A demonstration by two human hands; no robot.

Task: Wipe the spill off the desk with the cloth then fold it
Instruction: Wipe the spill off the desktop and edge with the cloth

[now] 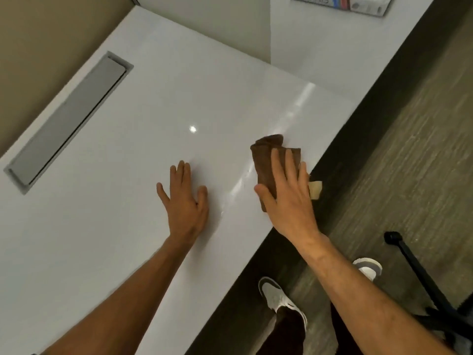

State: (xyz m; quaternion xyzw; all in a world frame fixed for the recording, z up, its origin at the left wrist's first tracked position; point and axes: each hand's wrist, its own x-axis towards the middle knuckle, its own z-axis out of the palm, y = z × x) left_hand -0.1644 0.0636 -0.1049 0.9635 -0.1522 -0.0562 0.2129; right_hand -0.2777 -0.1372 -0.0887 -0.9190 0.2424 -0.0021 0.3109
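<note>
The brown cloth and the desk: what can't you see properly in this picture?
Head view only:
- Brown cloth: its middle is hidden under the right hand, pressing flat.
- Spill: not clearly visible; glare streaks the white desk.
- Tan tag: mostly behind the hand.
- Printed item: cut off by the top edge, blurred.
- Left hand: the desk beneath its palm is hidden.

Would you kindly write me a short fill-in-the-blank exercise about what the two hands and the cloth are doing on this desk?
1. The right hand presses flat on a cloth whose colour is ____.
2. The left hand rests with straight fingers directly on the ____ desk.
3. The cloth lies near the desk's ____ edge, by the floor.
4. Set into the desk's far left is a long grey ____.

Missing words: brown; white; right; cable hatch
</note>
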